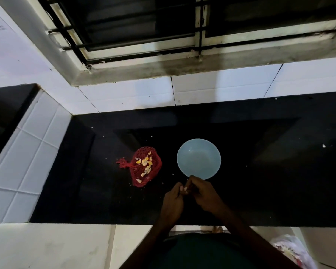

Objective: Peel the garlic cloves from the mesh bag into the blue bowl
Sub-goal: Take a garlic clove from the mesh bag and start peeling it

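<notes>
A red mesh bag [144, 167] lies flat on the black counter [270, 181], with several pale garlic cloves or skins [145, 162] on top of it. To its right stands the blue bowl [198, 158], which looks empty inside. Just in front of the bowl's near rim, my left hand [173, 202] and my right hand [204, 195] meet fingertip to fingertip. Together they pinch a small pale garlic clove [185, 188], mostly hidden by the fingers.
White specks of peel dot the counter around the bag and hands. A white tiled wall rises behind and at the left, with a barred window [144, 35] above. A plastic bag [295, 253] sits low at the right, below the counter edge.
</notes>
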`<control>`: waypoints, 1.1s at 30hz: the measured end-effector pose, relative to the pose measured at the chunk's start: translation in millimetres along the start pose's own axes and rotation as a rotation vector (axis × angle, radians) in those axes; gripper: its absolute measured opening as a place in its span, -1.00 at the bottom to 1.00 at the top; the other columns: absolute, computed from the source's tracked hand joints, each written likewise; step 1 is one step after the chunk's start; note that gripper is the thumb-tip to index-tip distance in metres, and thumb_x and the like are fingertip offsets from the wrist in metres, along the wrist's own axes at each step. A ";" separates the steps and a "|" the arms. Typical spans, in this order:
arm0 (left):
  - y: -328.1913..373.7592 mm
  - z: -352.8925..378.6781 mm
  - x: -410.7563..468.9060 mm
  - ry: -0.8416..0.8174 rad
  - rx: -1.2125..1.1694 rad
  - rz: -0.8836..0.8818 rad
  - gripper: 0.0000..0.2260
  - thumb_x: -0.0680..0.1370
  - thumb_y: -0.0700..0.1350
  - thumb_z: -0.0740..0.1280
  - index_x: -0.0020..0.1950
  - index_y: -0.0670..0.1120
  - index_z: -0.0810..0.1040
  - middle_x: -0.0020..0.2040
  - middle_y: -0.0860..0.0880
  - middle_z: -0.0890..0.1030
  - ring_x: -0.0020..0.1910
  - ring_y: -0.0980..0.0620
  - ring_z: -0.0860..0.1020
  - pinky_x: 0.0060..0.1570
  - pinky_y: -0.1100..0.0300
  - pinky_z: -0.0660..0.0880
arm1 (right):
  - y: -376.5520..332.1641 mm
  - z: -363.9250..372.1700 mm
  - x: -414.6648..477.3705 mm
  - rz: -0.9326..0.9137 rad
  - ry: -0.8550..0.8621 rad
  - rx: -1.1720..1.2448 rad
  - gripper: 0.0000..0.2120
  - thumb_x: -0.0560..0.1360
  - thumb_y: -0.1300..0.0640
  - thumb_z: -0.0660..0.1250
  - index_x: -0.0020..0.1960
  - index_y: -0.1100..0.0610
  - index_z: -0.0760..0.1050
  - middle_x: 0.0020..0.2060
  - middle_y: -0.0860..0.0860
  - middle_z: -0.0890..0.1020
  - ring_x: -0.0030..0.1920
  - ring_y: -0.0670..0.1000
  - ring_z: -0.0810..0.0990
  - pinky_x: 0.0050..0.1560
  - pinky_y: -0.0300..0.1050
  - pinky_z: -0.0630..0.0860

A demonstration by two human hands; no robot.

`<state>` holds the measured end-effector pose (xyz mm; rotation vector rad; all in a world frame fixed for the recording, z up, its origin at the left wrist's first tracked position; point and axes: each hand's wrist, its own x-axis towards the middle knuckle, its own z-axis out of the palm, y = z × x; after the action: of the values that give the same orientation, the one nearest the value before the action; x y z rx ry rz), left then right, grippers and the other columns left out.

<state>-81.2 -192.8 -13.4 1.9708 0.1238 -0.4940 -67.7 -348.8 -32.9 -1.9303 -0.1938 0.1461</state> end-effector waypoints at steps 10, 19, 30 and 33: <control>-26.8 -41.9 19.9 -0.067 -0.369 -0.264 -0.72 0.73 -0.03 0.13 -0.04 -0.08 0.56 -0.21 -0.02 0.61 -0.26 0.05 0.55 -0.29 0.17 0.43 | -14.3 43.5 12.6 0.070 0.057 -0.031 -0.85 0.50 0.29 0.42 -0.11 0.06 0.52 -0.18 -0.09 0.63 -0.11 -0.09 0.64 -0.06 -0.15 0.55; -43.0 -68.6 29.3 -0.087 -0.260 -0.078 -0.91 0.68 -0.10 0.28 0.08 -0.11 0.52 -0.09 -0.08 0.68 -0.31 0.02 0.59 -0.33 0.16 0.52 | -6.1 54.2 18.4 0.109 0.123 -0.259 -0.85 0.51 0.24 0.38 -0.04 -0.02 0.58 -0.12 -0.18 0.62 -0.03 -0.34 0.56 0.02 -0.47 0.38; -37.1 -81.5 23.8 0.018 -0.346 -0.129 -0.91 0.61 -0.21 0.39 0.11 -0.14 0.59 -0.03 -0.09 0.73 -0.27 -0.11 0.69 -0.34 0.18 0.58 | -16.4 65.1 31.5 0.142 0.106 -0.193 -0.88 0.55 0.19 0.30 -0.02 -0.03 0.52 -0.12 -0.14 0.61 -0.04 -0.18 0.60 -0.01 -0.25 0.49; -36.6 -80.7 20.6 0.025 -0.320 -0.105 -0.89 0.66 -0.10 0.34 0.13 -0.12 0.54 -0.04 -0.10 0.73 -0.26 -0.11 0.71 -0.34 0.20 0.58 | -22.7 67.2 33.3 0.209 0.101 -0.080 -0.75 0.56 0.30 0.27 0.00 -0.02 0.59 -0.05 -0.14 0.65 0.02 -0.16 0.63 0.04 -0.29 0.53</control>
<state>-50.4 -107.7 -23.0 1.6635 0.3049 -0.4851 -49.7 -272.6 -36.0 -2.0297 0.0710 0.1817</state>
